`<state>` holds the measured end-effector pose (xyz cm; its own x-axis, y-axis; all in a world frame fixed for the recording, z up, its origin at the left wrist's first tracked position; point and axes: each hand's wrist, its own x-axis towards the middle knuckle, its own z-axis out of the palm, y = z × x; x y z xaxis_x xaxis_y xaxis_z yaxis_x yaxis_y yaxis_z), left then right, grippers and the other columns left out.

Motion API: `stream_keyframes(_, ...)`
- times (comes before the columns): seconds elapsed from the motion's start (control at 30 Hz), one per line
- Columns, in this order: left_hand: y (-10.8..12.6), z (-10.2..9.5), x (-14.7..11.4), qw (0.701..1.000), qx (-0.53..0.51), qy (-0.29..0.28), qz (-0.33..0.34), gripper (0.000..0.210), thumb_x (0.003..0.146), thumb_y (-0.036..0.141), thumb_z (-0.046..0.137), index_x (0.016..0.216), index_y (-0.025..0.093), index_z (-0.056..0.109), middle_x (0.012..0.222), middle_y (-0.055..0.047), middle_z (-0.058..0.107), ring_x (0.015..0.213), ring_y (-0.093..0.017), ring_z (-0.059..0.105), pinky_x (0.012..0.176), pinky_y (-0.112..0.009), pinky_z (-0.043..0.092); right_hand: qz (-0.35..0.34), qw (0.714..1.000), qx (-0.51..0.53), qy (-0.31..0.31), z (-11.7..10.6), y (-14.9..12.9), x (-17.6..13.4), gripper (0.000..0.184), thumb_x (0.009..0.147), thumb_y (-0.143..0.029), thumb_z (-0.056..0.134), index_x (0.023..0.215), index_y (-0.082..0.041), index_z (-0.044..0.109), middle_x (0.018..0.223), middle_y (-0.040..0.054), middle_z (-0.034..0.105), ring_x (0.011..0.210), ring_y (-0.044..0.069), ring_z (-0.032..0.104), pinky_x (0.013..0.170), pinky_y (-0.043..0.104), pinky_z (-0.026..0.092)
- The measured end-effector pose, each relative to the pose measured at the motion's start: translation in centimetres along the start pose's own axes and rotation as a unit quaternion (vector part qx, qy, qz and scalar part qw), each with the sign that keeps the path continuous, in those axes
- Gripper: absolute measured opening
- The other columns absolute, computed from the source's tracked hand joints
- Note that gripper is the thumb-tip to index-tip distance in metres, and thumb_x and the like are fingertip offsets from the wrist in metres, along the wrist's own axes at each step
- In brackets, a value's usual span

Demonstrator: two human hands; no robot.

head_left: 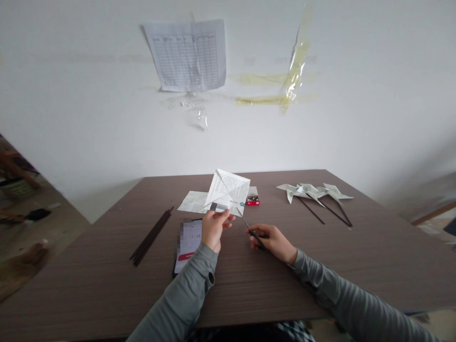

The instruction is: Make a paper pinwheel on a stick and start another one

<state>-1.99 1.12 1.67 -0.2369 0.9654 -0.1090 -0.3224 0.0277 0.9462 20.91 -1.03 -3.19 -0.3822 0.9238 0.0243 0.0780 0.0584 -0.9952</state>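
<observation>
Between the fingers and thumb of my left hand [215, 228] is a square sheet of printed paper [230, 190], creased along its diagonals and raised above the table. My right hand [272, 241] is closed around the dark handles of a pair of scissors [255, 236]. The scissor blades reach up to the sheet's lower right corner; whether they are parted there is too small to tell. Behind the held sheet, another printed paper [190, 202] lies flat. A small red box [252, 201] with shiny small pieces in it stands just beyond the sheet.
Several paper pinwheels [311, 191] on dark sticks lie at the table's right back. A bundle of dark sticks [151, 236] rests at the left. A phone [188, 242] lies partly under my left forearm. The brown table [285, 294] meets a white wall with a taped printed sheet [188, 54].
</observation>
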Motion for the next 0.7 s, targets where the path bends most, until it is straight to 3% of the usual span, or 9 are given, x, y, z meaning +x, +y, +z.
stream_keyframes(0.7,-0.2,0.1,-0.2,1.0,-0.008,-0.006,-0.006,0.044,0.078,0.014,0.116,0.082,0.02,0.072,0.086,-0.006,0.092,0.073,-0.023,0.092,0.058,-0.021,0.059,0.007,0.999,-0.022,0.025,0.7,-1.9,-0.3,0.072,0.076,-0.086,0.108,0.109,-0.026,0.086,0.079,0.0096,0.086,0.075,0.031,0.073,0.082,0.052,0.062)
